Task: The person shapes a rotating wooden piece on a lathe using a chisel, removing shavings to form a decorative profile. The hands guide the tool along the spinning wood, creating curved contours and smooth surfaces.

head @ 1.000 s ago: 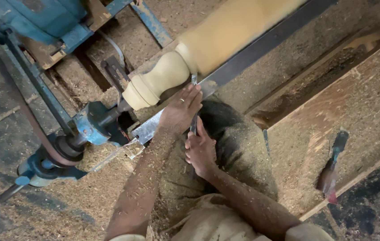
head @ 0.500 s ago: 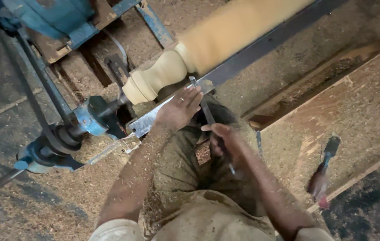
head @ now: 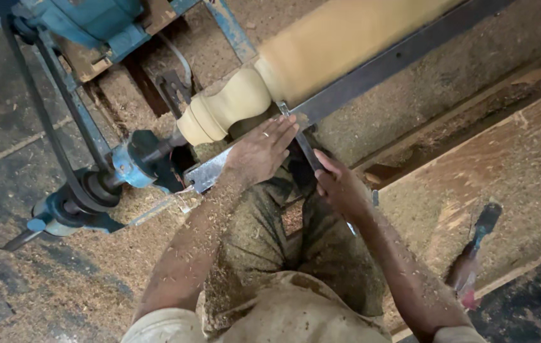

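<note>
Seen from the head camera, much of the scene was cut off or blurred. The pale wooden workpiece (head: 346,44) ran out of the frame at the upper right, and its thick cylindrical part was smeared by motion, so its surface grain could not be read. Only its turned end, a rounded bulb and stacked rings near the blue metal headstock (head: 140,162), showed clearly. The blue motor housing (head: 80,19) was cropped by the top edge, and a dark belt (head: 48,127) ran down from it to a pulley at the lower left.

The left hand (head: 261,152) lay flat with fingers spread and stretched forward, palm down on the grey steel tool rest (head: 372,73), its fingertips just beside the workpiece. The right hand (head: 340,187) was closed around the handle of a long metal chisel (head: 302,140); most of the handle was hidden inside the fist, and the blade tip met the wood just beyond the left fingertips, where contact was hard to make out.

Both forearms were dusted with fine sawdust, which also coated the trousers and the floor. A second tool with a dark blade and reddish handle (head: 473,248) lay well apart on the rough plank (head: 511,165) at the right.
</note>
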